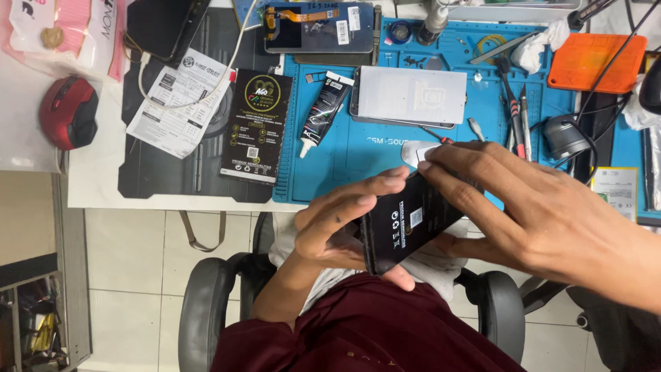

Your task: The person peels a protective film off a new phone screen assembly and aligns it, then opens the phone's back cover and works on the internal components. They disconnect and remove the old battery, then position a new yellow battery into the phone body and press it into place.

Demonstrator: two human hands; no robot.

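Both the left hand (337, 224) and right hand (544, 213) gripped a flat black packet (413, 220) at six o'clock, off the counter (385, 155); it looked light, stiff, slick, best held by its edges

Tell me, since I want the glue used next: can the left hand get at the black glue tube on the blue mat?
Probably not yet: the left hand is gripping the black flat pack. The glue tube lies uncovered.

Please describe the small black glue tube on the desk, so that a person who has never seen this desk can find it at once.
Start at the blue work mat covering the desk's middle. Near its left edge, between a flat black packet and a pale phone panel, lies the glue tube. Only it is a slim black tube with a white nozzle pointing toward the desk's front edge.
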